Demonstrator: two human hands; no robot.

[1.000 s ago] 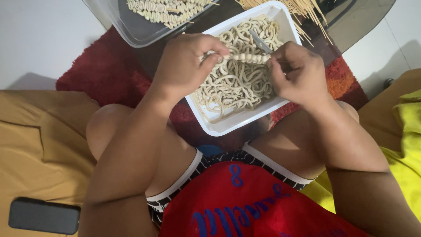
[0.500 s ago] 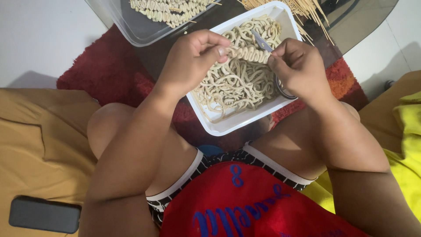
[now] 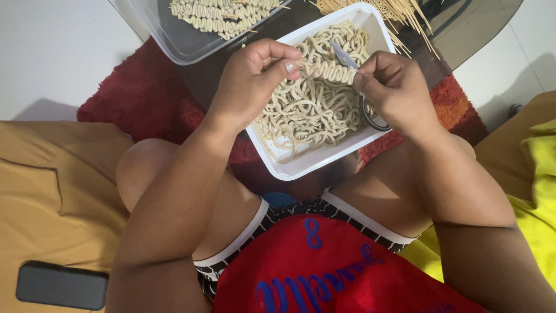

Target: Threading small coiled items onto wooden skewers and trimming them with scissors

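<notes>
- Left hand (image 3: 250, 84): thumb and fingers pinched together on the left end of a short skewer wound with a pale coiled dough strand (image 3: 328, 71). The hand hangs above the left part of the tray.
- Right hand (image 3: 394, 93): fingertips closed on the right end of the same coiled skewer. The two hands are apart, joined only by the piece held between them.
- The coiled skewer lies roughly level, raised above the heap, over the upper middle of the tray.
- White rectangular plastic tray (image 3: 301, 168): sits on the dark glass tabletop (image 3: 463, 23) in front of the knees, tilted diagonally in view. It holds a loose tangle of pale beige dough strands (image 3: 310, 113).
- Scissors with a grey metal blade (image 3: 343, 55): the blade shows just behind the coiled skewer; a dark handle loop lies under the right hand near the tray's right wall. I cannot tell whether the right hand touches them.
- Clear plastic container (image 3: 179, 43): at upper left, just beside the tray, holding a row of finished coiled skewers (image 3: 217, 14).
- Bundle of bare thin wooden skewers (image 3: 399, 14): on the tabletop beyond the tray's far right corner.
- Red shaggy rug (image 3: 139, 93): visible beneath the glass, left and right of the tray.
- Flat black phone (image 3: 61, 284): lies on the mustard-brown cushion (image 3: 52, 191) at lower left, well apart from both hands.
- Yellow cloth (image 3: 538, 185): at the right edge, beside the right forearm.
</notes>
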